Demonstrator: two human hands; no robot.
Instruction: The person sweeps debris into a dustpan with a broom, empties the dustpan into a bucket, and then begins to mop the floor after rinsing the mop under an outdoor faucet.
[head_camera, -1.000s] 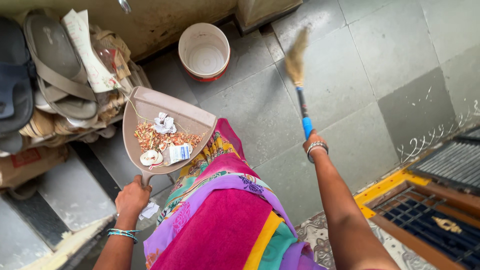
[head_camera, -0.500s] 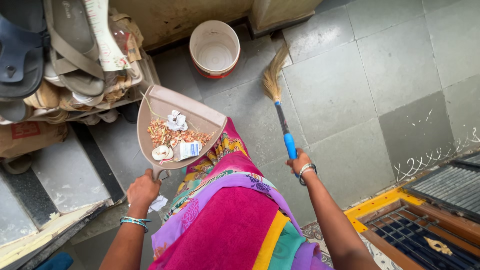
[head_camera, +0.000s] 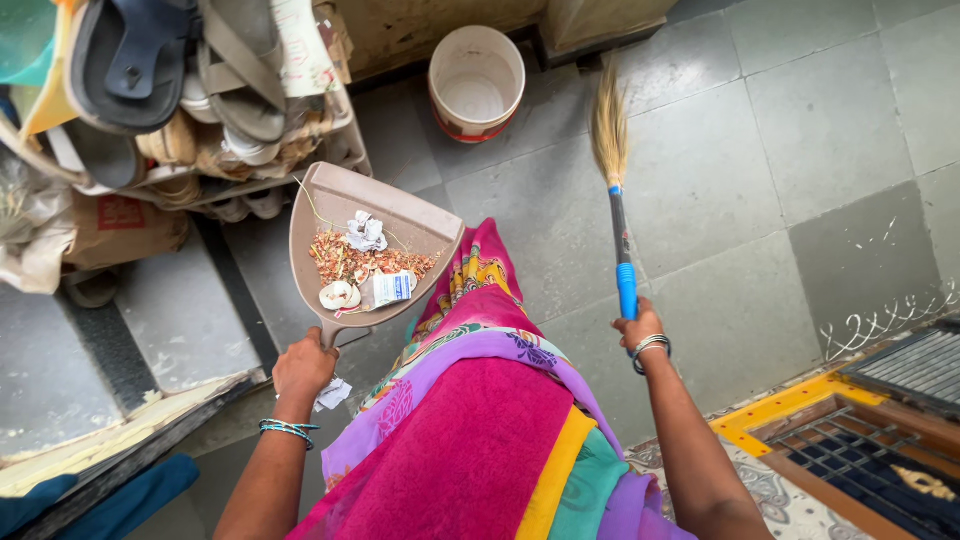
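Large grey stone tiles cover the floor (head_camera: 820, 110), one darker tile (head_camera: 860, 250) marked with white scribbled lines. A white bucket with a red base (head_camera: 476, 82) stands against the stained yellowish wall (head_camera: 420, 30). At upper left a shoe rack (head_camera: 200, 110) is crammed with sandals, a brown cardboard box (head_camera: 120, 228) beneath it. A yellow-edged threshold (head_camera: 780, 405) with dark metal grating (head_camera: 860, 465) fills the lower right. Soft, even daylight

My dustpan (head_camera: 372, 205) is beige, its sweepings (head_camera: 362, 263) orange-brown and white. Right of it, my broom (head_camera: 617, 190) has straw-yellow bristles and a blue handle. Beyond it stands a white bucket (head_camera: 476, 82) with a red base.
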